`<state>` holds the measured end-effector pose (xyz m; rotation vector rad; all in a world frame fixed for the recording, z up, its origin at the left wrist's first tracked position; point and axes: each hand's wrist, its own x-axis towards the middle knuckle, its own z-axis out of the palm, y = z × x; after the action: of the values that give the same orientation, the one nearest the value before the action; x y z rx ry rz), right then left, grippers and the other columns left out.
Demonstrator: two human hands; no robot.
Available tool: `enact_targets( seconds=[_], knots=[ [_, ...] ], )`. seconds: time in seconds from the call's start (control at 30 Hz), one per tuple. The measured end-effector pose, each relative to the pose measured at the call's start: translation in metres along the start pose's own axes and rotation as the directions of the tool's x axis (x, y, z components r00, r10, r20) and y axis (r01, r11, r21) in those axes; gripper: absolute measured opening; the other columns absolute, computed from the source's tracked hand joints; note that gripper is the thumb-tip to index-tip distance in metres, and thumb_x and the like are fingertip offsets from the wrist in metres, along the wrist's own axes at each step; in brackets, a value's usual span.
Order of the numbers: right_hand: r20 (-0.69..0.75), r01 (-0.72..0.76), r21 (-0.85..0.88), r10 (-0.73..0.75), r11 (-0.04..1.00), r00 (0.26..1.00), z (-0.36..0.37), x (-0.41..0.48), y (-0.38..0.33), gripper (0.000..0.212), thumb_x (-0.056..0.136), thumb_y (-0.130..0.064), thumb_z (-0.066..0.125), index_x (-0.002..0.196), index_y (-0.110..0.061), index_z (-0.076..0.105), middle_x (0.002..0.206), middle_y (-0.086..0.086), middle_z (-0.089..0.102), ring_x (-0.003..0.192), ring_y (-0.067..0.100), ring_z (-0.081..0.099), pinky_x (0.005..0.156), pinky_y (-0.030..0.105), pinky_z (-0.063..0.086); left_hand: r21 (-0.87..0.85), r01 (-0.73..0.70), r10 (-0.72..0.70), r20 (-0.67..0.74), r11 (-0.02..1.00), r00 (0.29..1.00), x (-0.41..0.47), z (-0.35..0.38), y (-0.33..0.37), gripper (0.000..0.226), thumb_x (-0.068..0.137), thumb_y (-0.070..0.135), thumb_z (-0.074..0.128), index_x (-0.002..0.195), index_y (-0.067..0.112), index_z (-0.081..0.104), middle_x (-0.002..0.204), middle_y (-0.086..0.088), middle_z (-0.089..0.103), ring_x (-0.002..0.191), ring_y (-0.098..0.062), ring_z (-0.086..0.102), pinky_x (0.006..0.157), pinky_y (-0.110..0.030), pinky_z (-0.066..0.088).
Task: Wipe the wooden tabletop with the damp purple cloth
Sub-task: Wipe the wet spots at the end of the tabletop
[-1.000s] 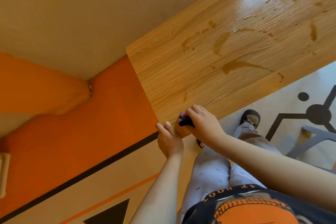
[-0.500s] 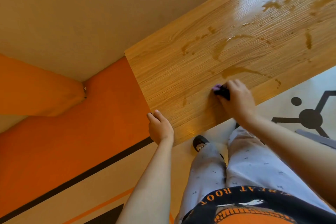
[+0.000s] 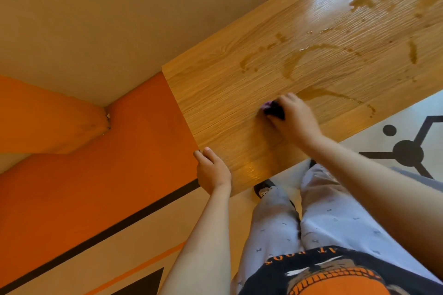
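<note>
Head cam: your right hand (image 3: 293, 118) is curled round the purple cloth (image 3: 272, 109), down on the desk (image 3: 239, 93) and mostly buried under your fingers. Left hand (image 3: 212, 172) sits on the desk corner with the thumb hidden, so can't tell if it's gripping.

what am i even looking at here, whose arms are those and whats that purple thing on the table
No machine here: these are a person's own bare arms, seen from a wide-angle camera worn on their head, looking down. The right hand grips a bunched purple cloth and presses it on the wooden tabletop. The left hand rests on the table's near corner. Darker wet-looking streaks cross the wood. Below are the person's legs and a patterned floor.
</note>
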<state>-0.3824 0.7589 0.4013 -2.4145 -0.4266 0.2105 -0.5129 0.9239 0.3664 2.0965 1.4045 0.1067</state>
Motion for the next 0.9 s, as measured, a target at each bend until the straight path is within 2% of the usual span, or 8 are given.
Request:
enact_targets(
  seconds=[0.13, 0.23, 0.3, 0.4, 0.5, 0.67, 0.8, 0.9],
  knots=[
    [-0.088, -0.133, -0.113, 0.124, 0.985, 0.988, -0.021, 0.015, 0.026, 0.027, 0.086, -0.021, 0.064, 0.105, -0.004, 0.055, 0.1, 0.013, 0.055, 0.087, 0.029, 0.053, 0.066, 0.032, 0.036, 0.021, 0.003, -0.004, 0.011, 1.0, 1.0, 0.001, 0.0, 0.001, 0.034, 0.104, 0.035, 0.024, 0.097, 0.009, 0.043, 0.062, 0.004, 0.046, 0.051, -0.014, 0.043, 0.044, -0.028, 0.025],
    [-0.102, -0.086, -0.092, 0.076, 0.992, 0.992, -0.002, 0.002, 0.005, 0.021, 0.085, -0.018, 0.066, 0.098, -0.005, 0.056, 0.095, 0.011, 0.054, 0.084, 0.024, 0.052, 0.066, 0.031, 0.037, 0.024, -0.01, 0.01, 0.002, 1.0, 1.0, 0.001, 0.0, 0.0, 0.033, 0.103, 0.036, 0.024, 0.097, 0.01, 0.043, 0.066, 0.0, 0.051, 0.051, -0.016, 0.045, 0.044, -0.028, 0.026],
    [0.023, 0.035, -0.052, -0.034, 0.998, 0.999, 0.025, -0.016, -0.019, 0.019, 0.083, -0.017, 0.067, 0.093, -0.006, 0.056, 0.092, 0.009, 0.054, 0.084, 0.024, 0.052, 0.063, 0.031, 0.04, 0.015, -0.019, 0.019, 0.004, 1.0, 1.0, 0.0, -0.001, 0.0, 0.032, 0.103, 0.035, 0.025, 0.096, 0.011, 0.043, 0.065, 0.0, 0.051, 0.05, -0.014, 0.044, 0.044, -0.027, 0.024],
    [0.22, 0.194, -0.007, -0.188, 0.981, 0.957, 0.058, -0.036, -0.057, 0.022, 0.081, -0.022, 0.067, 0.095, -0.007, 0.058, 0.093, 0.008, 0.054, 0.092, 0.027, 0.054, 0.062, 0.038, 0.048, 0.01, -0.018, 0.018, 0.02, 1.0, 1.0, -0.001, -0.003, 0.002, 0.028, 0.103, 0.034, 0.026, 0.092, 0.013, 0.039, 0.066, 0.002, 0.049, 0.051, -0.017, 0.042, 0.044, -0.029, 0.018],
    [0.257, 0.206, 0.001, -0.199, 0.979, 0.946, 0.061, -0.025, -0.073, 0.034, 0.082, -0.037, 0.055, 0.098, -0.007, 0.059, 0.095, 0.008, 0.056, 0.097, 0.024, 0.052, 0.066, 0.037, 0.049, 0.016, -0.023, 0.022, 0.015, 1.0, 1.0, 0.001, -0.003, 0.001, 0.026, 0.103, 0.034, 0.025, 0.091, 0.015, 0.037, 0.067, 0.002, 0.049, 0.053, -0.019, 0.041, 0.044, -0.029, 0.019],
    [0.04, 0.034, -0.032, -0.033, 0.999, 0.999, 0.027, 0.022, -0.029, 0.026, 0.085, -0.024, 0.064, 0.102, -0.005, 0.059, 0.099, 0.01, 0.056, 0.095, 0.027, 0.053, 0.069, 0.031, 0.039, 0.003, -0.035, 0.035, 0.02, 0.999, 0.999, 0.001, 0.0, -0.002, 0.027, 0.103, 0.036, 0.025, 0.093, 0.015, 0.039, 0.065, 0.0, 0.053, 0.052, -0.018, 0.049, 0.044, -0.026, 0.024],
    [-0.09, -0.128, -0.085, 0.12, 0.988, 0.989, -0.009, 0.048, 0.013, 0.026, 0.087, -0.023, 0.063, 0.105, -0.005, 0.058, 0.1, 0.012, 0.056, 0.093, 0.029, 0.053, 0.071, 0.033, 0.04, 0.036, -0.019, 0.019, 0.0, 0.999, 1.0, 0.003, 0.002, -0.001, 0.029, 0.103, 0.036, 0.025, 0.095, 0.013, 0.041, 0.071, -0.005, 0.056, 0.055, -0.024, 0.048, 0.043, -0.027, 0.021],
    [-0.123, -0.157, -0.102, 0.144, 0.982, 0.982, -0.008, 0.044, 0.012, 0.024, 0.086, -0.02, 0.064, 0.101, -0.003, 0.057, 0.098, 0.012, 0.055, 0.091, 0.029, 0.052, 0.07, 0.03, 0.036, 0.057, -0.016, 0.017, -0.009, 0.998, 1.0, 0.003, 0.003, 0.0, 0.03, 0.103, 0.037, 0.024, 0.094, 0.014, 0.04, 0.07, -0.007, 0.057, 0.055, -0.025, 0.049, 0.042, -0.027, 0.021]
  ],
)
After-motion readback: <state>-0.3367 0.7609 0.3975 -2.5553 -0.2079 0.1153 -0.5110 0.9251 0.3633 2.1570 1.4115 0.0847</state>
